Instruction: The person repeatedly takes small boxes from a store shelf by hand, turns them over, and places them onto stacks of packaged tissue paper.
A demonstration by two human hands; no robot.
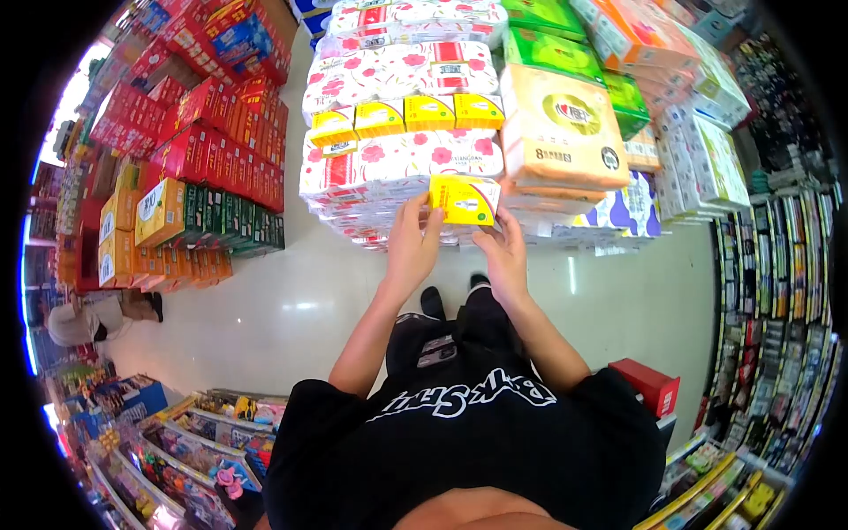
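Observation:
A small yellow-and-white box (pixel 464 200) is held up in front of me, over the near edge of the stacked tissue packs. My left hand (pixel 413 243) grips its left side, and my right hand (pixel 504 256) closes on its lower right corner. Several similar yellow boxes (pixel 380 118) stand in a row on the white packs with pink flowers (pixel 371 163). Right of that row sits an orange tissue pack (pixel 565 128). What is printed on the held box is too small to read.
Stacks of red cartons (pixel 208 141) and orange boxes (pixel 159 216) stand at the left. Shelves of goods (pixel 777 291) line the right side. Behind me are display bins (pixel 190 450) and a red box (pixel 649 386). Another person (pixel 88 320) is at the far left.

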